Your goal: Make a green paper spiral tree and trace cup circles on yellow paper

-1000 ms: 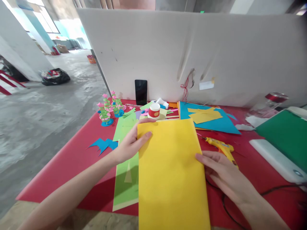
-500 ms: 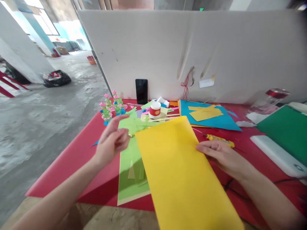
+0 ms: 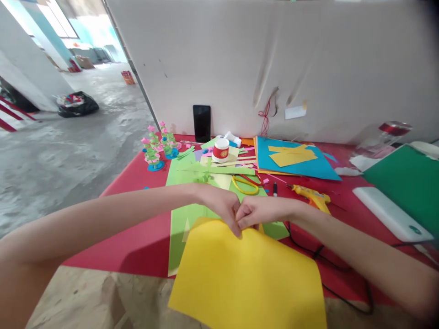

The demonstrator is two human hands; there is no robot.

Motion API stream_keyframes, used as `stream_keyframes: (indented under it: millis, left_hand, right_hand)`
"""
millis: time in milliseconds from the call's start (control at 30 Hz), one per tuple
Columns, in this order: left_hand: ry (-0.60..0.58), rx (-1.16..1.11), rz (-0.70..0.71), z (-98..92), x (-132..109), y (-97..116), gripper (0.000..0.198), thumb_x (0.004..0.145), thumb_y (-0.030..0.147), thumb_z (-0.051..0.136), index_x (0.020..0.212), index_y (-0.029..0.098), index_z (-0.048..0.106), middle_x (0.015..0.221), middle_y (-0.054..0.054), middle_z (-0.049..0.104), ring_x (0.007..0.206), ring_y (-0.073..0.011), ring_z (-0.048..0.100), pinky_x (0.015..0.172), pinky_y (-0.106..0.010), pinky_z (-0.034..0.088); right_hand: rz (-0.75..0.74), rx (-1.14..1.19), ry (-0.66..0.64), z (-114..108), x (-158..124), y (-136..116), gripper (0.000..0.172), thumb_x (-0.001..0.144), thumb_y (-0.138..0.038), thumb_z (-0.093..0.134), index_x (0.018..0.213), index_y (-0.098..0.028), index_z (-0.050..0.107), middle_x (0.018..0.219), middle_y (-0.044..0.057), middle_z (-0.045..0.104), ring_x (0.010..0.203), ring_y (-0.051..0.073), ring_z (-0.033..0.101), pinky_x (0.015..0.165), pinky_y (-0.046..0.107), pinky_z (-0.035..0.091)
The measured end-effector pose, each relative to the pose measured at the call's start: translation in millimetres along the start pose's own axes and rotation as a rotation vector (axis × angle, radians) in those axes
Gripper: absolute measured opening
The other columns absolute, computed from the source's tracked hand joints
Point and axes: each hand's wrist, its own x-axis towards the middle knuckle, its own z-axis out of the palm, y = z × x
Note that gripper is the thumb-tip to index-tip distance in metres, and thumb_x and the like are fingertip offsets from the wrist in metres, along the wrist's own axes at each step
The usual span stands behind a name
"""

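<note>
A large sheet of yellow paper (image 3: pixel 247 274) hangs in front of me, its lower part running past the bottom of the view. My left hand (image 3: pixel 224 205) pinches its top edge near the middle, thumb on the near face. Right beside it, my right hand (image 3: pixel 257 211) is closed on the same edge, the two hands touching. Behind them lies a light green sheet (image 3: pixel 185 196) bearing paper scraps and strips. Scissors with yellow handles (image 3: pixel 245 185) rest just beyond my hands.
A yellow glue gun (image 3: pixel 313 194) lies at right, with a black cable nearby. Farther back stand a red and white paper cup (image 3: pixel 221 151), a black phone (image 3: pixel 202 123) and small paper flower models (image 3: pixel 152 153). Blue sheets (image 3: pixel 298 167) and a white power bank-like box (image 3: pixel 391 214) are at right.
My left hand, previously free with its index finger stretched out, now grips the yellow paper. My right hand has moved left along it, and the sheet has turned so an edge faces away.
</note>
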Motion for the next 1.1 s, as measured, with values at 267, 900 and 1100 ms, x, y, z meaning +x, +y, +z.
stream_keyframes:
  millis: [267,900,1100]
  left_hand:
    - [0.033,-0.06,-0.047,-4.8,-2,-3,0.031,0.062,0.042,0.068,0.051,0.015,0.058,0.043,0.007,0.033,0.044,-0.006,0.024,0.044,-0.022,0.018]
    - [0.011,-0.06,-0.07,-18.4,-32,-5,0.027,0.066,0.032,0.065,0.049,0.014,0.054,0.044,0.005,0.032,0.044,-0.0058,0.024,0.039,-0.02,0.016]
    - [0.035,-0.054,-0.058,-19.8,-38,-11,0.032,0.066,0.037,0.065,0.048,0.014,0.051,0.043,0.005,0.032,0.042,-0.006,0.024,0.039,-0.021,0.016]
  right_hand:
    - [0.001,-0.021,0.009,-11,-4,-3,0.021,0.073,-0.031,0.059,0.068,-0.012,0.063,0.054,-0.003,0.051,0.048,0.005,0.046,0.049,0.016,0.038]
    - [-0.244,-0.246,0.211,-12,-41,-8,0.031,0.083,-0.041,0.046,0.094,-0.022,0.068,0.101,0.001,0.063,0.089,0.015,0.055,0.075,0.022,0.041]
    - [-0.173,-0.261,0.044,-11,-28,-9,0.029,0.083,-0.034,0.047,0.088,-0.016,0.07,0.07,-0.001,0.063,0.057,0.008,0.048,0.051,0.019,0.033]
